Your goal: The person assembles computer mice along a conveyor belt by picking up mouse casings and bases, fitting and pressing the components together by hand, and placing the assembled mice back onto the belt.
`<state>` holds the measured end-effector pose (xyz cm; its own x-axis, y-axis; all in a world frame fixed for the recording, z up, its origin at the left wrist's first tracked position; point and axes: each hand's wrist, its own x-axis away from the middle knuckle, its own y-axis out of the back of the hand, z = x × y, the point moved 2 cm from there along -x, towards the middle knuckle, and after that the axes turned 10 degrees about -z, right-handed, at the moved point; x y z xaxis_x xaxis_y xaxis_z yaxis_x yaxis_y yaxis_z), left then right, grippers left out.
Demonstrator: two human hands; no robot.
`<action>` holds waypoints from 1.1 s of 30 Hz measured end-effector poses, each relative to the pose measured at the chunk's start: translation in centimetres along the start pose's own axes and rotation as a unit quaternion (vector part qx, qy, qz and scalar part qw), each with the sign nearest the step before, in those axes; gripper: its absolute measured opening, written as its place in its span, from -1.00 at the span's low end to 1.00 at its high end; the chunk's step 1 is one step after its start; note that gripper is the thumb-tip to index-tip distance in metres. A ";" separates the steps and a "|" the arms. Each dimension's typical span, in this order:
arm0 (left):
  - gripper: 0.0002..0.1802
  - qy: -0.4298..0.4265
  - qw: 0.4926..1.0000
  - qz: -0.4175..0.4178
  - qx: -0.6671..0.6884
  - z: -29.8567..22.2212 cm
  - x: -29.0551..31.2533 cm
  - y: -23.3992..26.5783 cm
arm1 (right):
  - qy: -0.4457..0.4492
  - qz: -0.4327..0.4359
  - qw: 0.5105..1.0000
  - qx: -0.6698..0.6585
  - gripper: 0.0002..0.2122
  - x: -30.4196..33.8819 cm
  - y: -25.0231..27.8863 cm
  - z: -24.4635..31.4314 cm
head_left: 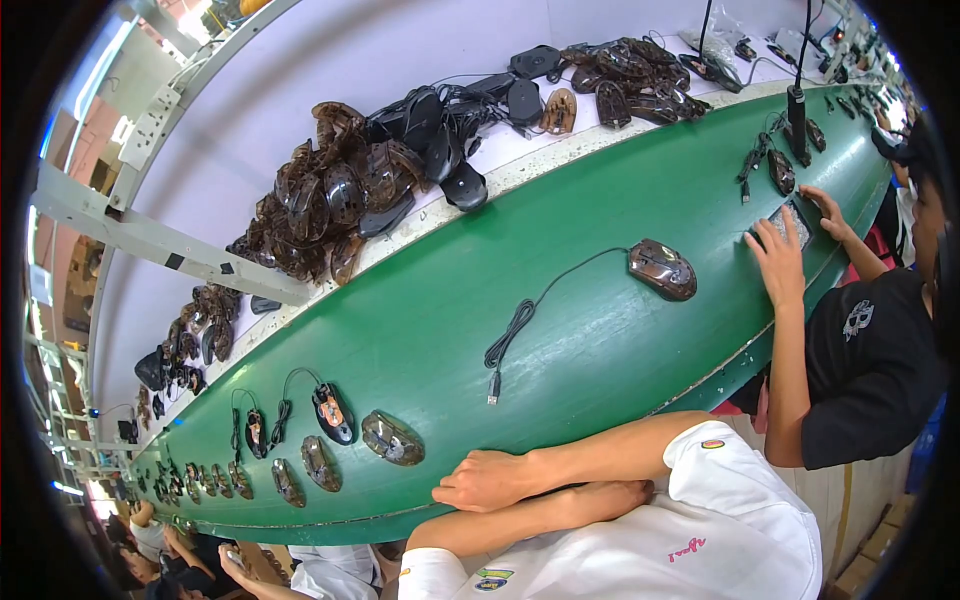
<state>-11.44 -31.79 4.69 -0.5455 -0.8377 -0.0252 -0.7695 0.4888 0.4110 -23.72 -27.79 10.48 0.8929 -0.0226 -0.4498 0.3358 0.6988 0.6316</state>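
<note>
My forearms lie crossed along the near edge of the green belt [560, 370]. My right hand [485, 481], reaching toward the left, rests at that edge with its fingers curled and nothing visible in them. Tucked beneath my right forearm is my left hand [620, 499]; its fingers are mostly hidden. A brown translucent mouse shell [393, 438] lies closest to my right hand. Beside it are an opened mouse [333, 413] showing an orange inside and another shell [321, 464]. Farther up the belt sits a dark brown wired computer mouse [662, 270], its bundled cable [512, 335] to the left.
Piles of brown shells [340, 195] and black mouse parts [440, 130] cover the pale shelf behind the belt. At right, a co-worker in a black shirt [875, 370] has hands on a greyish flat item [785, 228]. A white metal post [160, 240] crosses at left. Several mice line the belt's left end.
</note>
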 end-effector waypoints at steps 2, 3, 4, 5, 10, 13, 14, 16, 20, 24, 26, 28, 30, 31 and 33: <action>-0.62 -0.006 1.000 0.002 0.002 -0.1 0.0 0.1 | 0.003 -0.010 1.000 -0.001 -0.94 0.1 -0.2 0.0; -0.61 -0.008 1.000 0.003 0.003 -0.1 0.0 0.1 | 0.004 -0.016 1.000 -0.001 -0.94 0.1 -0.3 -0.1; -0.61 -0.008 1.000 0.002 0.003 -0.3 -0.1 0.3 | 0.004 -0.015 1.000 -0.001 -0.94 0.1 -0.2 -0.1; -0.61 0.007 1.000 0.001 0.022 -0.5 -0.1 0.5 | 0.003 -0.013 1.000 -0.001 -0.94 0.1 -0.2 0.0; -0.61 0.049 0.996 -0.001 0.069 -0.9 -0.2 1.1 | 0.001 -0.004 1.000 -0.003 -0.94 0.0 -0.1 -0.1; -0.62 0.031 0.999 0.003 0.042 -0.9 -0.2 1.2 | 0.003 -0.004 1.000 -0.006 -0.94 0.0 -0.1 -0.1; -0.62 0.031 0.999 0.003 0.042 -0.8 -0.2 1.2 | 0.004 -0.004 1.000 -0.006 -0.94 0.0 0.0 -0.1; -0.62 0.010 1.000 0.007 0.012 -0.7 -0.1 1.1 | 0.004 -0.009 1.000 -0.005 -0.94 0.0 0.0 -0.1; -0.62 0.005 1.000 0.007 0.001 -0.3 0.0 0.6 | 0.005 -0.013 1.000 -0.003 -0.94 0.0 0.1 0.0; -0.62 0.054 0.997 -0.006 0.057 0.0 0.2 0.1 | 0.004 -0.011 1.000 0.001 -0.94 0.0 0.0 0.0; -0.62 0.034 0.999 -0.012 0.036 -0.2 0.1 0.2 | 0.006 -0.016 1.000 -0.002 -0.94 0.1 -0.2 -0.1; -0.62 0.014 1.000 -0.017 0.016 -0.4 0.0 0.4 | 0.009 -0.021 1.000 -0.005 -0.94 0.2 -0.3 -0.2; -0.63 0.023 0.999 -0.019 0.022 -0.2 0.0 0.2 | 0.011 -0.020 1.000 -0.004 -0.94 0.1 -0.3 -0.1; -0.63 0.031 0.999 -0.020 0.028 -0.1 0.1 0.1 | 0.012 -0.019 1.000 -0.002 -0.94 0.1 -0.2 -0.1; -0.64 0.048 0.998 -0.021 0.040 0.1 0.2 -0.1 | 0.015 -0.018 1.000 0.002 -0.93 0.0 -0.2 -0.1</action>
<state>-11.47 -31.95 4.50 -0.4806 -0.8757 0.0473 -0.8175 0.4669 0.3372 -23.78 -27.87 10.30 0.8711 -0.0263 -0.4904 0.3683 0.6956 0.6168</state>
